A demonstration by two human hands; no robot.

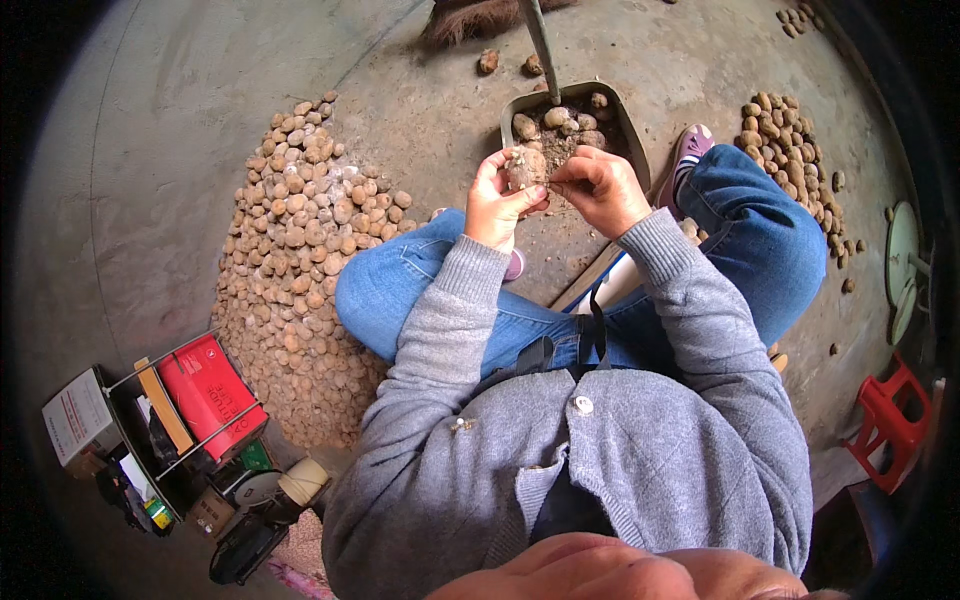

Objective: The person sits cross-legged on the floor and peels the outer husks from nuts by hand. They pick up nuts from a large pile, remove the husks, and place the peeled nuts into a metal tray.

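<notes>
A sprouted potato [527, 168] rests in my left hand [496, 204], its pale sprouts showing at the upper left. Thumb and fingers wrap its left and lower sides. At its right edge, my right hand [606, 191] has thumb and forefinger pinched together. A thin dark sliver [552, 182] shows at those fingertips, too small to name. Just beyond both hands, a long-handled dustpan [640, 154] lies on the floor, holding loose dirt and several potatoes [556, 117]. My hands hide part of its near side.
A large potato heap [300, 225] spreads on the left, a smaller pile [784, 146] on the right. The dustpan handle [541, 46] rises near a broom head [476, 22]. A rack with a red box [210, 394] stands lower left, a red plastic stool [889, 424] lower right.
</notes>
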